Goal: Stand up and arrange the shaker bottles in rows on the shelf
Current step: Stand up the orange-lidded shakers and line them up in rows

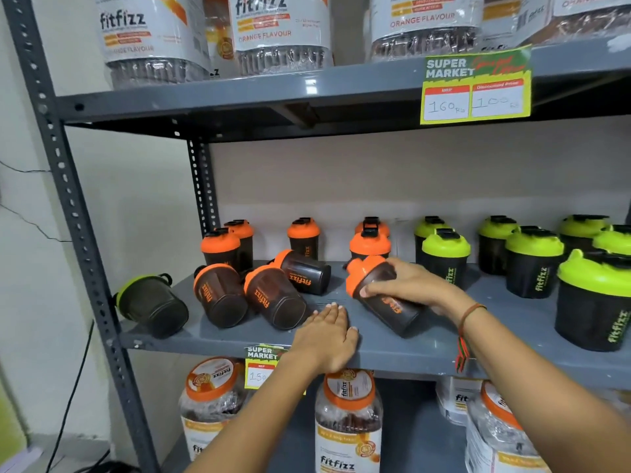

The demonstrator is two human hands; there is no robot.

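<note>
On the grey middle shelf (392, 349), my right hand (406, 285) grips an orange-lidded shaker bottle (396, 312) that leans tilted, lid up-left. My left hand (327, 336) rests flat on the shelf's front edge, fingers apart, holding nothing. Three orange-lidded shakers (273, 298) lie on their sides to the left, and a green-lidded shaker (153, 303) lies at the far left end. Several orange-lidded shakers (370, 244) stand upright at the back. Several green-lidded shakers (532, 261) stand upright in rows on the right.
The shelf above carries large fitfizz jars (280, 32) and a supermarket price tag (476, 87). Below, more orange-lidded jars (348, 421) stand under my arms. A perforated grey upright (68, 199) frames the left side, with a wall and a black cable beyond it.
</note>
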